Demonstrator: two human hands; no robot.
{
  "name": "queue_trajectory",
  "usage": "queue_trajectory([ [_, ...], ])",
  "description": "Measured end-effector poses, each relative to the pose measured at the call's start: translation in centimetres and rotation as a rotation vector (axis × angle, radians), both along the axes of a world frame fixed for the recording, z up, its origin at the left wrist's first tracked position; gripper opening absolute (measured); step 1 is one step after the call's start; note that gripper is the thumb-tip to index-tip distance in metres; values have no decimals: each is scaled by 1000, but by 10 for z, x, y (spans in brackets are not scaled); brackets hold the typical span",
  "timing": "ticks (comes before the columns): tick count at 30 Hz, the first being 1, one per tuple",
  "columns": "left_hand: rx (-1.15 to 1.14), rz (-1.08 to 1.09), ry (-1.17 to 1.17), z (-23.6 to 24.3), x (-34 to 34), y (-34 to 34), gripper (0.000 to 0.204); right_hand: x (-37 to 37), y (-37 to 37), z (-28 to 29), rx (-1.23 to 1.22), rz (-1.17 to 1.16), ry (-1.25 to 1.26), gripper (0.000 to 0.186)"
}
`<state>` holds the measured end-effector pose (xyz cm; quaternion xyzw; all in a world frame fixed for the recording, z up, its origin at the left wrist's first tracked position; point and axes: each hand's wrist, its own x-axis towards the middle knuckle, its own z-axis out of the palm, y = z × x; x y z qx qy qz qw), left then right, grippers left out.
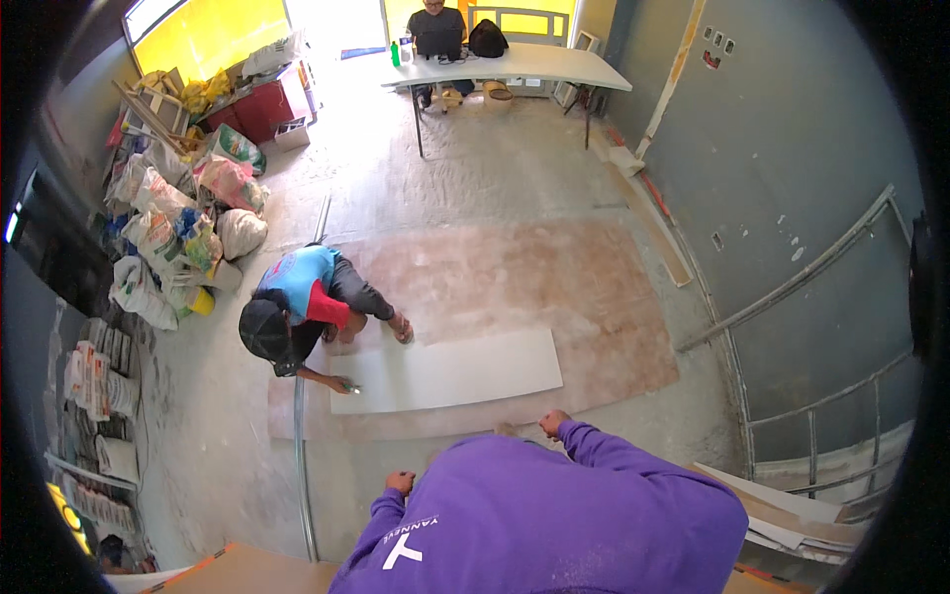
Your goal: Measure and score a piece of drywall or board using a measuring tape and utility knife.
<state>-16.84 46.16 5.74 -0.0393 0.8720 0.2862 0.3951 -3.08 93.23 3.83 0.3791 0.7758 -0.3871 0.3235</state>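
My left hand (401,482) is closed in a loose fist at the left of my purple sweatshirt, above the grey floor; nothing shows in it. Farther right and forward, my right hand (554,424) is also curled closed, and no object shows in it. It is nearest to a long white board (450,372), apart from it. The white board lies on a larger dusty pinkish-brown sheet (614,327) on the floor. Across from me a crouching person in a cap holds a small tool, too small to name, at the board's left end.
A metal channel (300,465) lies along the floor at left. Filled sacks and bags (188,218) pile up at far left. A white table (534,64) stands at the back, with a person seated behind it. Metal framing (792,297) leans along the right wall.
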Motion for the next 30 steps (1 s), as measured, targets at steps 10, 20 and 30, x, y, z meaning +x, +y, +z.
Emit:
queue_trajectory([
  [10, 50, -54, -9, -13, 2, -7, 44, -1, 10, -54, 154, 335, 112, 29],
  [20, 53, -46, 58, -24, 12, -17, 40, -46, 22, -3, 169, 322, -23, 51],
  [30, 68, 25, 13, -14, -5, -33, 37, -265, 128, 515, 1011, 1, 1575, 128],
])
